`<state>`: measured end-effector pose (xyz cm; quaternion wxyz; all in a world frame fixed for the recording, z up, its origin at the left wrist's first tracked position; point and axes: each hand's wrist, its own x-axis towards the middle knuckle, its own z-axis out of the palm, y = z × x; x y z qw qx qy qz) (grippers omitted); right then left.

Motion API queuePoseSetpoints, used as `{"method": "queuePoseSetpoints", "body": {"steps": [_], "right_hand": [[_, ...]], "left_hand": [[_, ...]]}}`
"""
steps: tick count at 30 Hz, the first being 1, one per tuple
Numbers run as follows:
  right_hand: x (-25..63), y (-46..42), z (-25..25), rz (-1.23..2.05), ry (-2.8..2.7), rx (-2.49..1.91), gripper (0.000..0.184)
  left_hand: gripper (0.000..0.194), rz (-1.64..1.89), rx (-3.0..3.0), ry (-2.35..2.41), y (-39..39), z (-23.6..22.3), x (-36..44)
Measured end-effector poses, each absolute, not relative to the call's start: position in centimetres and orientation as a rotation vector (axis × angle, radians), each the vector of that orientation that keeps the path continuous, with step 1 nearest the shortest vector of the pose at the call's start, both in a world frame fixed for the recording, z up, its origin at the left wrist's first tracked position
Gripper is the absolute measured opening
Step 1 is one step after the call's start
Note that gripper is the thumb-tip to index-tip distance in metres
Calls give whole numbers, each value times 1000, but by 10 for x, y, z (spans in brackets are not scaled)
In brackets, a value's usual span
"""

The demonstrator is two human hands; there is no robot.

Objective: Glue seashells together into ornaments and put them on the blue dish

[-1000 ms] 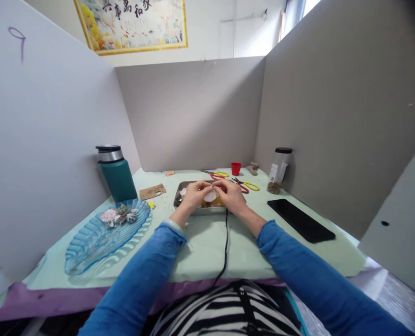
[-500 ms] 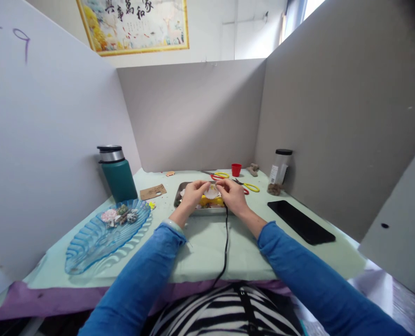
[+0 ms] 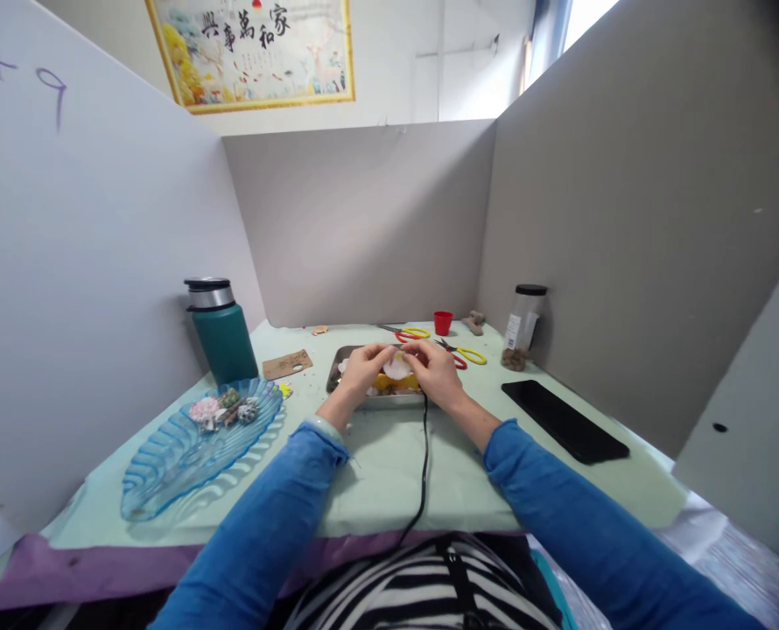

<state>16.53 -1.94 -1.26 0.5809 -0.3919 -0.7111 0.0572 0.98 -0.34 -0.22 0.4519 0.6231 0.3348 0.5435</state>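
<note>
One white, shell-like piece (image 3: 398, 367) is sitting between the left hand (image 3: 363, 369) and the right hand (image 3: 437, 371), over one metal tray (image 3: 393, 402), its wider axis running sideways, neither hand clearly nearer. Each grip is pinching its upper edge. Beyond, two scissors (image 3: 459, 351) and one red cup (image 3: 443, 325) are resting on the surface (image 3: 465, 481).

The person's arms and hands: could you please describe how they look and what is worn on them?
The left hand and right hand show no gloves. The left sleeve and right sleeve are blue, ending short of the hands. A pale band, perhaps a bangle, sits between left hand and sleeve.
</note>
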Motion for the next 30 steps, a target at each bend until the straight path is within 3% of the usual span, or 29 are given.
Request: {"method": "queuePoseSetpoints", "body": {"steps": [17, 30], "right_hand": [[164, -23, -10, 115, -1751, -861, 8], [167, -10, -18, 169, -1617, -907, 16]], "left_hand": [[40, 1331, 1618, 929, -4, -2, 9], [41, 1281, 1437, 794, -3, -2, 11]]}}
